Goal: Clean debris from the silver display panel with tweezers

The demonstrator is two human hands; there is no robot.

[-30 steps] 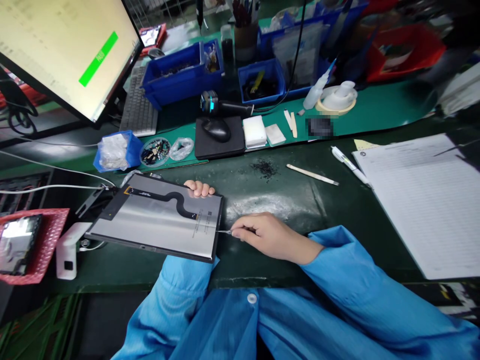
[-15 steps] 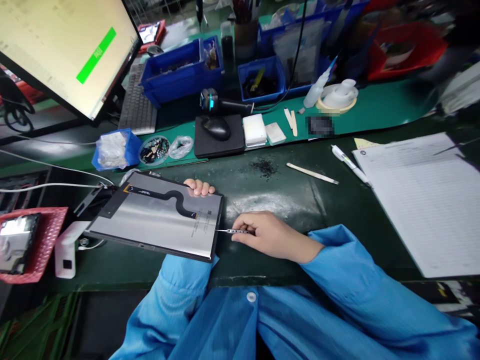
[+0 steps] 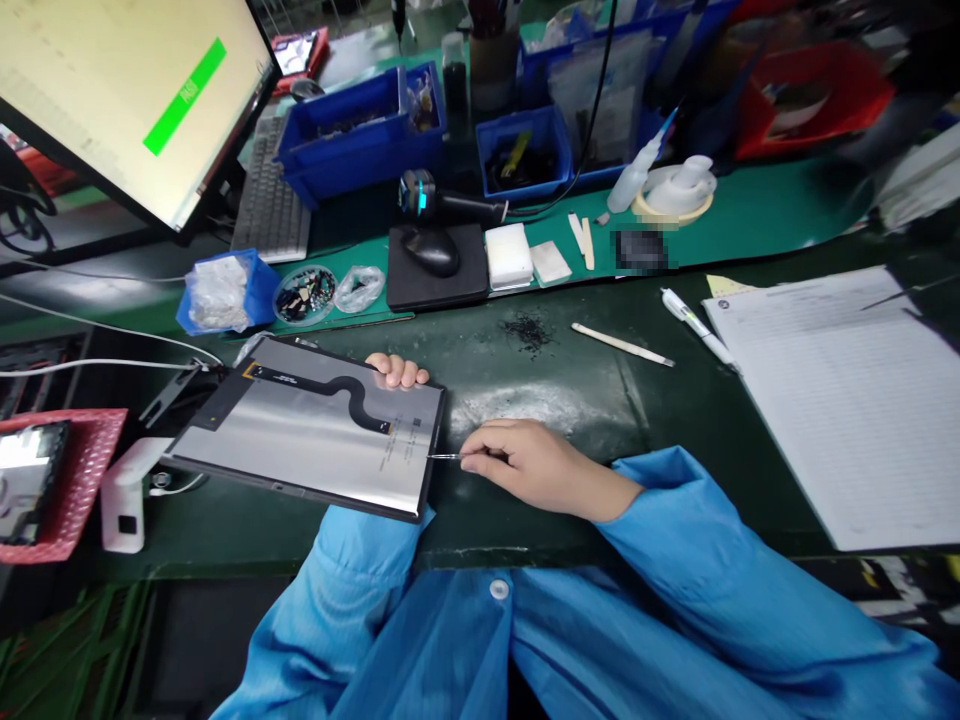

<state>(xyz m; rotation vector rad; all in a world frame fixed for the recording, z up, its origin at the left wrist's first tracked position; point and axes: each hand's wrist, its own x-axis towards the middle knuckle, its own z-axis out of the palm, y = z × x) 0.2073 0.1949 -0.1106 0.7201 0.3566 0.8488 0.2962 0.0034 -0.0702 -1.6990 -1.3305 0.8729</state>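
Note:
A flat silver display panel (image 3: 300, 440) with a black flex cable (image 3: 337, 392) across its back is held tilted over the dark green bench. My left hand (image 3: 397, 371) reaches under it; only the fingertips curl over its far edge. My right hand (image 3: 525, 462) rests on the bench to the panel's right, fingers pinched on thin metal tweezers (image 3: 444, 457) whose tip touches the panel's right edge.
A monitor (image 3: 135, 90) with a green bar stands far left, a keyboard (image 3: 271, 205) behind. Blue bins (image 3: 352, 140), a mouse (image 3: 430, 250), a scanner (image 3: 450, 205) and white pads (image 3: 508, 256) line the back. A paper sheet (image 3: 840, 400) and pen (image 3: 697, 327) lie right; a red tray (image 3: 67, 480) left.
My right hand slid the tweezers slightly back and forth at the panel's right edge. The panel and my left hand have hardly moved; the camera tilted a little.

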